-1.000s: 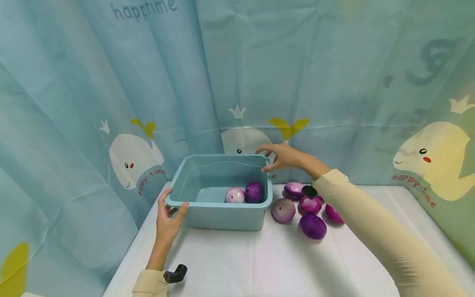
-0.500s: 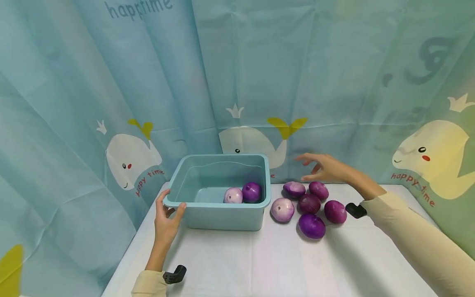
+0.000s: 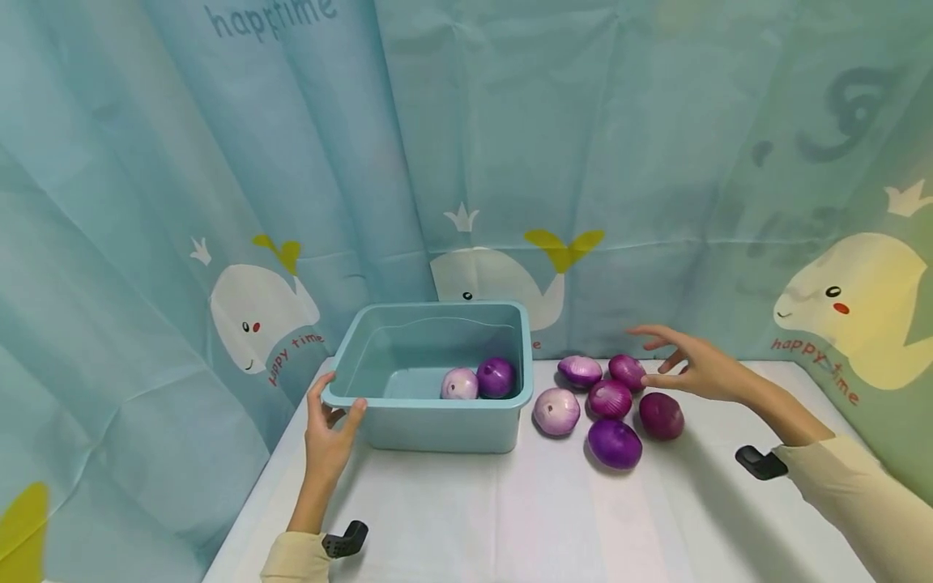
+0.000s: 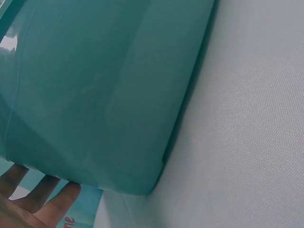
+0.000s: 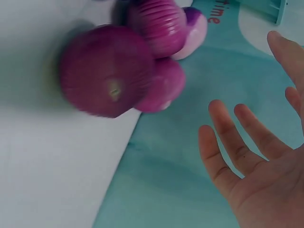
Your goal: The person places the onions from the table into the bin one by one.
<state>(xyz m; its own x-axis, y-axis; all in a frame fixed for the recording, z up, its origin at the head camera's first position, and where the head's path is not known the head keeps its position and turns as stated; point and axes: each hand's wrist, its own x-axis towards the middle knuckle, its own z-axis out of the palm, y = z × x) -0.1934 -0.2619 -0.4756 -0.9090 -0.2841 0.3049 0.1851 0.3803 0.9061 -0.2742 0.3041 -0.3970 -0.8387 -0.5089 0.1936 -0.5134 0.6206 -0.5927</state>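
Note:
My left hand (image 3: 328, 437) holds the light blue plastic bin (image 3: 445, 425) by its near left corner, thumb on the front and fingers round the side. In the left wrist view its fingertips (image 4: 71, 190) lie against the bin's wall. Inside the bin sit a pale onion (image 3: 459, 384) and a dark purple onion (image 3: 496, 377). My right hand (image 3: 703, 368) is in the air with spread fingers and nothing in them. It is closest to a purple onion (image 3: 627, 372) at the back of the group and a dark red onion (image 3: 661, 416) at its right.
Several red onions lie right of the bin, among them a pale one (image 3: 557, 411), a striped one (image 3: 609, 398) and a deep purple one (image 3: 615, 444). A white cloth (image 3: 466, 518) covers the table. Behind hangs a blue curtain (image 3: 510, 121) with whale prints.
My right hand has moved from the bin's right rim out to the right, past the onion group, and stays empty. My left hand and the bin keep their places.

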